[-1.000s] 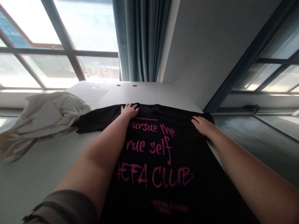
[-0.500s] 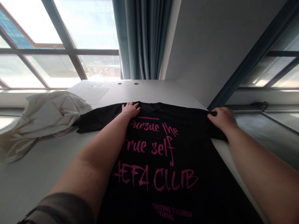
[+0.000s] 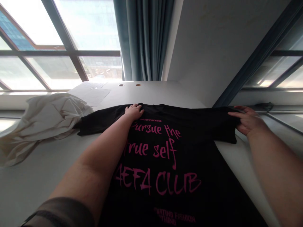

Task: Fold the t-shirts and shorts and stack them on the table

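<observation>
A black T-shirt with pink lettering lies spread out on a white table, its collar toward the far side. My left hand rests flat on the cloth near the collar, fingers a little apart. At the far right, my right hand pinches the upper corner of the sleeve's end. That sleeve is stretched out sideways. The left sleeve points toward a crumpled white cloth, and my left forearm covers part of the shirt and its print.
The rumpled white cloth lies at the left of the table. Sheets of paper and two round holes are near the far edge. Behind stand a blue curtain, windows and a pale wall.
My right hand has moved outward to the right along the sleeve to its end, and the sleeve now lies straighter. My left hand has hardly shifted.
</observation>
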Available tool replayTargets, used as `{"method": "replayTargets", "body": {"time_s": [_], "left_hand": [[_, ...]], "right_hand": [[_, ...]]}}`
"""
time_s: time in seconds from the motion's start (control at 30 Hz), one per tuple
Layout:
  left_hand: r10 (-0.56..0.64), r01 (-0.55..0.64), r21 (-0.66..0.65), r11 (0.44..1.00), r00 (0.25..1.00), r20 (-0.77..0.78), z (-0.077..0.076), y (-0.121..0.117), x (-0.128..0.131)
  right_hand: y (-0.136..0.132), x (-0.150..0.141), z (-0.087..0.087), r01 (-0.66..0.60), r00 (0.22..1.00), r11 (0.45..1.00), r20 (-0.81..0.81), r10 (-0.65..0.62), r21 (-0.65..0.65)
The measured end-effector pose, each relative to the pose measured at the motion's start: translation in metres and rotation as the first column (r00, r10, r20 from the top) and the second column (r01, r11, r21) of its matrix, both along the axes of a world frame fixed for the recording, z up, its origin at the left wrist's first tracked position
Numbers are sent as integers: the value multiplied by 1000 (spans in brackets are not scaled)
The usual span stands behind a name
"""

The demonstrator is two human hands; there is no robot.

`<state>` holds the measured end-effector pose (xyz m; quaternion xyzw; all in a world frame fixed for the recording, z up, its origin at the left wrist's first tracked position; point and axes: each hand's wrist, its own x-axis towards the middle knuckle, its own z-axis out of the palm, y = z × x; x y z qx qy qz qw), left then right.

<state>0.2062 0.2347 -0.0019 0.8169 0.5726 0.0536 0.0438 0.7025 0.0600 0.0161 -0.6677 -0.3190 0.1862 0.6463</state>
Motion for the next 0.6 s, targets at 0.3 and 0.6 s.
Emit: {"method": "replayTargets", "body": {"time_s": [0.3,0.6], "left_hand": [[-1,1,-9,1000,1000,-7,-2,1,-1],[9,-17,-131,991,998,-64,-4,5,3]], "right_hand": [[17,-24,-13,233,331,912,909,252,-338],[36,-57,-51,220,472,608,629,618,-762]]}}
